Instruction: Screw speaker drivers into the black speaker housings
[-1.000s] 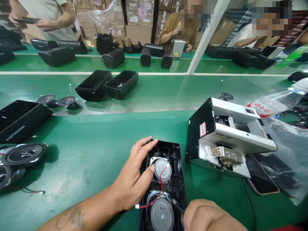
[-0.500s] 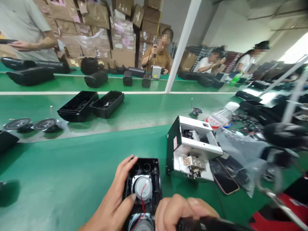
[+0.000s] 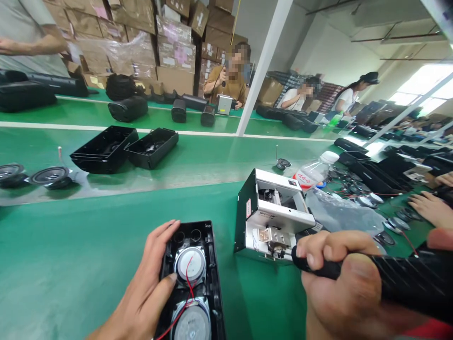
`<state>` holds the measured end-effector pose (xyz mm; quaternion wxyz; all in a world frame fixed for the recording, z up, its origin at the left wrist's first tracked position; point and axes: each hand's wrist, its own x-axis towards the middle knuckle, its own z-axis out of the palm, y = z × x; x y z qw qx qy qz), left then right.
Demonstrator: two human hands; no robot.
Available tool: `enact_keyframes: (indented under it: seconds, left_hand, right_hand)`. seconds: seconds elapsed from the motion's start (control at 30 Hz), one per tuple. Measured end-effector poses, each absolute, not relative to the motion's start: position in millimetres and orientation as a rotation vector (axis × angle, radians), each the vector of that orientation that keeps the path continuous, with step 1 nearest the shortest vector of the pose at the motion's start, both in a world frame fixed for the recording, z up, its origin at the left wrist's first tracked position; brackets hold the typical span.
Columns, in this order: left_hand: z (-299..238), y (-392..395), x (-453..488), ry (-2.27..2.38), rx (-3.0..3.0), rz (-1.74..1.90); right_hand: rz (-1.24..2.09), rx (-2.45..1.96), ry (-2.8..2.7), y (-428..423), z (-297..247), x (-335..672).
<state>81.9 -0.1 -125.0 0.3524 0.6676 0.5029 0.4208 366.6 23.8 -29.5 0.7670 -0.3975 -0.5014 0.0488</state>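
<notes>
My left hand (image 3: 143,295) rests on the left edge of an open black speaker housing (image 3: 211,278), thumb against the small round driver (image 3: 189,264) with red wires. A larger driver (image 3: 189,323) sits below it. My right hand (image 3: 339,283) grips a black electric screwdriver (image 3: 399,281), its tip at the front of a white and black screw feeder box (image 3: 272,217) to the right of the housing.
Two empty black housings (image 3: 122,148) and loose speaker drivers (image 3: 49,177) lie on the conveyor belt. A plastic bottle (image 3: 313,172) and a plastic bag (image 3: 339,212) lie behind the feeder. A co-worker's hand (image 3: 426,208) works at far right. Other people sit beyond the far table.
My right hand lifted the screwdriver off the housing and swung it right, to the feeder box. The camera tilted up and right. My left hand stayed on the housing.
</notes>
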Motion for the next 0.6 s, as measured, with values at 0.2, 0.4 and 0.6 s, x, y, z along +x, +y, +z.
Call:
enact_keyframes:
  seconds: [0.2, 0.4, 0.6]
  left_hand:
    - [-125, 0, 82, 1.319, 1.724, 1.091]
    - [-125, 1, 83, 1.311, 1.739, 1.082]
    - [-126, 2, 84, 1.289, 1.698, 1.075]
  right_hand:
    - [0.064, -0.894, -1.056, 17, -32, 353]
    - [0.013, -0.907, -1.027, 15, -29, 360]
    - [0.146, -0.875, -1.11, 16, -30, 369]
